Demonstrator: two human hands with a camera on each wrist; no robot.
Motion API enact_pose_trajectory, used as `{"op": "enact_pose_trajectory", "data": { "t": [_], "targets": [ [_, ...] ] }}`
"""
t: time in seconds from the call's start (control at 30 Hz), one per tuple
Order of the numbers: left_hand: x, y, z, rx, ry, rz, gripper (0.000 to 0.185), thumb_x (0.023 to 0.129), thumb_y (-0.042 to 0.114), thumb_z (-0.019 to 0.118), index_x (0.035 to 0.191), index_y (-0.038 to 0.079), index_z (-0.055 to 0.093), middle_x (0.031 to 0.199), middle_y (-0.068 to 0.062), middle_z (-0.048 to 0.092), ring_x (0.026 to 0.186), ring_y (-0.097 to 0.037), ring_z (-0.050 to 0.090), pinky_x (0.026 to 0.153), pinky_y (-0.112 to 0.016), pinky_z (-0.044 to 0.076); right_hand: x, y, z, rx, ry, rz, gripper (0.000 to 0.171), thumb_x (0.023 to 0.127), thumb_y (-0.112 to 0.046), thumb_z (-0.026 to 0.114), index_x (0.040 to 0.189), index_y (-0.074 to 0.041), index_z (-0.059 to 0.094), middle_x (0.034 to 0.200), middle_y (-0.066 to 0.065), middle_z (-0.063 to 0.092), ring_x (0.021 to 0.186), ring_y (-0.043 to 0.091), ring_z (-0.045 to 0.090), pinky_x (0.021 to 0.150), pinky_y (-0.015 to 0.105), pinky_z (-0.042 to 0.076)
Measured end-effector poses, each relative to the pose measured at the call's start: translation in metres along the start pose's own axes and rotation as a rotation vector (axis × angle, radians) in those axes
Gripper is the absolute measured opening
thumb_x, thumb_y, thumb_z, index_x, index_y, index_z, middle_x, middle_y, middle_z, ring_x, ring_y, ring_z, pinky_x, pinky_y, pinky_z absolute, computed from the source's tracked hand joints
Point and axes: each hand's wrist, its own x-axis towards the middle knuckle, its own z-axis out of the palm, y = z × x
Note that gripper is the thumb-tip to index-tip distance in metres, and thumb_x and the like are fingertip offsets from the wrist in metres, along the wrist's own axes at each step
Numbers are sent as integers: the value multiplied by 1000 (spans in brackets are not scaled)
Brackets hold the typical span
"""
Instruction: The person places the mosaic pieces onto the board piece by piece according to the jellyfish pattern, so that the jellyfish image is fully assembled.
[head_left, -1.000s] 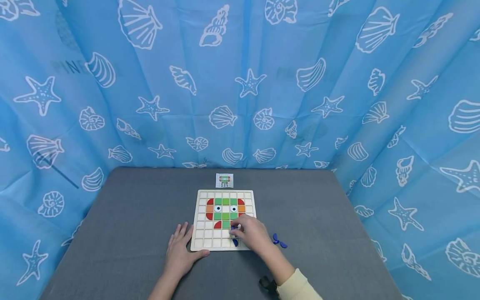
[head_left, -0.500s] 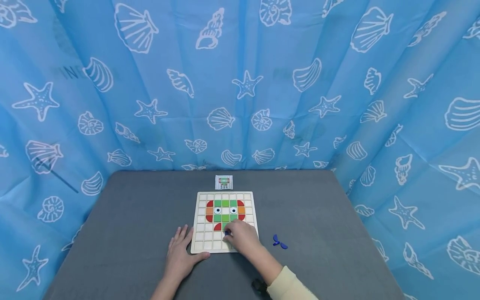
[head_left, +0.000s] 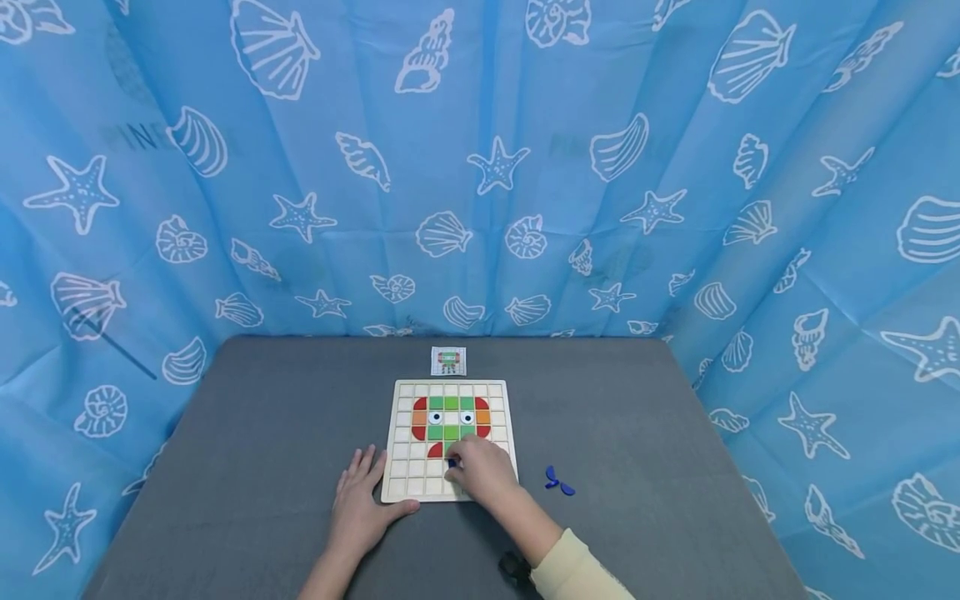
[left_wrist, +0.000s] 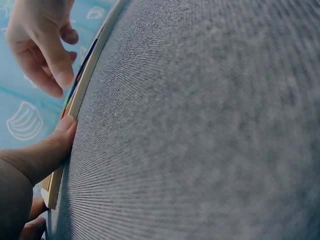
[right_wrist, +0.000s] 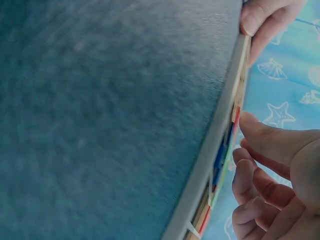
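Wooden grid board (head_left: 450, 392) lies flat on the grey tabletop (head_left: 262, 433), centre, long axis running near to far. A picture of green, red and orange tiles (head_left: 451, 419) fills its middle rows; the outer cells and the near rows on the left side are bare.

Right hand (head_left: 480, 471) rests over the board's near right part, fingers curled down onto a blue piece (head_left: 452, 463) just below the green and red tiles. Only a sliver of blue shows past the fingertips; the piece appears pinched, though whether it already sits in its cell cannot be told. The right wrist view shows a blue edge (right_wrist: 220, 157) against the board's rim, fingers close above it.

Left hand (head_left: 360, 504) lies flat on the tabletop at the board's near left corner, fingers straight, thumb (left_wrist: 62, 127) pressed to the near edge.

Two spare blue pieces (head_left: 558, 483) lie on the tabletop right of the board, just beside the right forearm; the right hand is the nearer one. A small pattern card (head_left: 448, 361) sits beyond the far edge. Open tabletop lies on both sides; a blue shell-print curtain (head_left: 675, 167) closes in the far and side edges.
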Motion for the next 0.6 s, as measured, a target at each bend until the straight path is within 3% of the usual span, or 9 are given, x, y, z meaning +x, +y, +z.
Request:
{"op": "enact_pose_trajectory", "data": {
  "t": [0.13, 0.23, 0.43, 0.6],
  "targets": [
    [0, 1, 0, -4, 9, 2, 115, 64, 66, 84, 151, 1, 45, 160, -24, 35, 152, -45, 22, 122, -61, 20, -7, 2, -8, 11, 44, 4, 21, 81, -22, 85, 100, -15, 80, 91, -3, 72, 81, 10, 64, 71, 33, 56],
    [0, 2, -1, -3, 5, -3, 116, 64, 66, 84, 151, 1, 45, 160, -24, 35, 152, -45, 21, 122, -61, 20, -15, 8, -15, 23, 70, 28, 20, 83, -23, 84, 101, -15, 79, 92, -2, 72, 80, 11, 64, 68, 32, 56],
    [-1, 1, -3, 5, -13, -21, 117, 64, 67, 84, 152, 1, 43, 161, -24, 33, 153, -44, 19, 123, -61, 19, -34, 27, -30, 52, 119, 94, 19, 82, -21, 85, 98, -14, 78, 87, -2, 70, 70, 7, 59, 57, 23, 46],
    [-1, 3, -1, -2, -13, -12, 115, 65, 65, 84, 152, 2, 44, 161, -24, 34, 152, -44, 20, 122, -62, 19, -51, 51, -39, 44, 148, 176, 23, 80, -19, 85, 101, -16, 77, 86, -5, 68, 68, 4, 54, 56, 23, 43]
  ]
}}
